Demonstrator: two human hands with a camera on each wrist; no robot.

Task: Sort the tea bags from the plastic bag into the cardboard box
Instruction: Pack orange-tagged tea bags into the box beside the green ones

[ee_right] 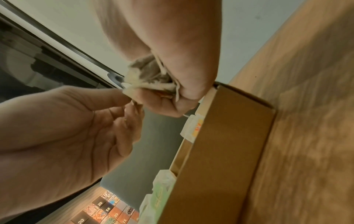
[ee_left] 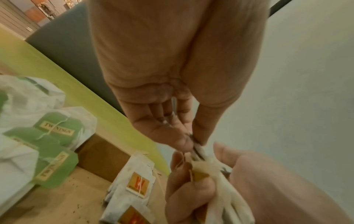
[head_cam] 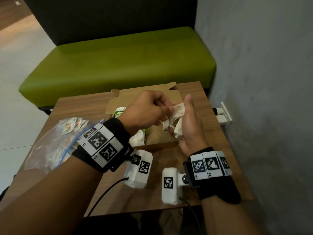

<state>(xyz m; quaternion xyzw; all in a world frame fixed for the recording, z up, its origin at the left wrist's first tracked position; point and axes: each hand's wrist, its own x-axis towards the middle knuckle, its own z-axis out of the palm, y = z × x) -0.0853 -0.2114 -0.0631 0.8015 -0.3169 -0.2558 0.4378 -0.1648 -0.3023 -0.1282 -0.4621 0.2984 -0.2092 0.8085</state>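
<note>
Above the open cardboard box (head_cam: 157, 136), my right hand (head_cam: 183, 121) grips a bunch of white tea bags (head_cam: 177, 116), its fingers curled round them. My left hand (head_cam: 170, 110) pinches the top edge of one tea bag in that bunch between thumb and forefinger (ee_left: 184, 142). The right wrist view shows the gripped bunch (ee_right: 149, 75) and the left hand (ee_right: 130, 98) reaching it. Green-tagged tea bags (ee_left: 55, 128) and orange-tagged tea bags (ee_left: 138, 181) lie inside the box. The clear plastic bag (head_cam: 54, 146) lies on the table at the left, with more packets in it.
The small wooden table (head_cam: 215, 141) stands against a grey wall (head_cam: 262, 82) on the right, where a white fixture (head_cam: 223, 114) sticks out. A green bench (head_cam: 118, 65) runs behind the table. The box lid (head_cam: 144, 97) lies open towards the bench.
</note>
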